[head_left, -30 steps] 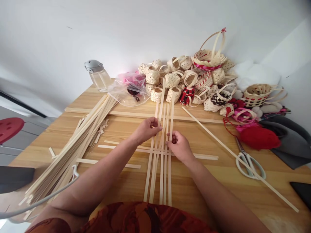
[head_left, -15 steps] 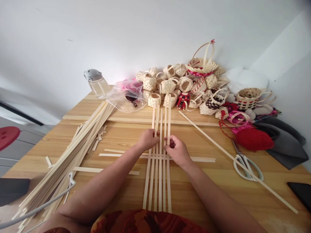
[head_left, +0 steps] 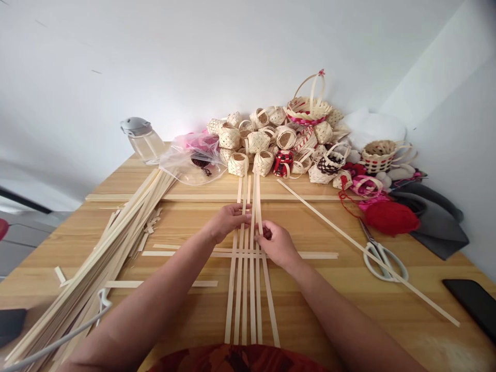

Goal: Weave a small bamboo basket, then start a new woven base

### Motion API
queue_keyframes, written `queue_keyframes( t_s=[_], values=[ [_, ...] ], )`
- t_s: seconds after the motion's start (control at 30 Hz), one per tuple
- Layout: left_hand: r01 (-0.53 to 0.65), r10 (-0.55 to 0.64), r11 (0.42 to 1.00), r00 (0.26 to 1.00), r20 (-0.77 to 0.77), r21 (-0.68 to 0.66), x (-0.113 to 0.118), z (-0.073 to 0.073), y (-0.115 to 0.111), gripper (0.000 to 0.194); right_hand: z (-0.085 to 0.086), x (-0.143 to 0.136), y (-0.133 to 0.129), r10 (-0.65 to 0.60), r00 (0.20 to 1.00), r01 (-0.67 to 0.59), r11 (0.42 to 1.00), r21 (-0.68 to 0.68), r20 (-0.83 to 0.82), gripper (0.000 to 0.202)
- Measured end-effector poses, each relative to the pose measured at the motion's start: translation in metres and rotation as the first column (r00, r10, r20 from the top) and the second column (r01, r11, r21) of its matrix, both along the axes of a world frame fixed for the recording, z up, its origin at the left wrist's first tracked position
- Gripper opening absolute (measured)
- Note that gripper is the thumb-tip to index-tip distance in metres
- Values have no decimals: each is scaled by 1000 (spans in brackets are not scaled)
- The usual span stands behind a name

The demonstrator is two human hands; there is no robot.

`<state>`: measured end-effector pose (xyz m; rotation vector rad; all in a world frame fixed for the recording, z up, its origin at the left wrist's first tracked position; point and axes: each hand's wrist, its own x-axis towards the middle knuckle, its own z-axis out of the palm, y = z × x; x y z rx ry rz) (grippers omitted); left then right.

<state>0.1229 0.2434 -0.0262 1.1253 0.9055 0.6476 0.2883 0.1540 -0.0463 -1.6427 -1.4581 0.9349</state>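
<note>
Several pale flat weaving strips [head_left: 252, 299] lie lengthwise before me, crossed by a pair of crosswise strips [head_left: 318, 255] just below my hands. My left hand [head_left: 229, 221] is closed on one of the lengthwise strips, thumb and fingers pinching it above the crossing; that strip's far end stands up in front of the small baskets. My right hand [head_left: 277, 244] pinches the rightmost lengthwise strip [head_left: 270, 297], which slants, its near end pointing out to the right. The strips between the two hands run close together.
A bundle of loose strips [head_left: 96, 258] lies left, near a bottle [head_left: 144, 142] and plastic bag [head_left: 186, 173]. Small woven baskets [head_left: 287, 137] pile up at the back. On the right are scissors [head_left: 383, 258], a long strip [head_left: 349, 232], red yarn [head_left: 391, 216] and a phone [head_left: 470, 305].
The rightmost lengthwise strip has tilted, its near end swinging right. Another strip's far end, in my left hand, has risen. The whole view has shifted slightly.
</note>
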Motion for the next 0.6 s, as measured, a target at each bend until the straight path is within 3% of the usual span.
queue_keyframes(
  t_s=[0.17, 0.37, 0.47, 0.53, 0.6],
  values=[
    [38, -17, 993, 982, 188, -112, 7, 9, 7, 44, 0, 1, 0, 24, 999, -25, 999, 21, 41, 12],
    [19, -3, 990, 993, 114, -140, 13, 2, 0, 52, 9, 2, -2, 59, 998, -59, 998, 3, 28, 12],
    [-21, 30, 994, 996, 88, -104, 16, 0, -1, 49, 23, 30, -3, 39, 976, -51, 997, 53, 213, 28],
    [-33, 38, 996, 997, 60, -84, 19, 0, -1, 51, 32, 64, -4, -73, 871, 14, 992, 124, 485, 28],
    [-35, 37, 997, 999, 29, -63, 20, 0, -2, 53, 35, 103, -7, -202, 663, 125, 979, 159, 721, 30]
  ],
)
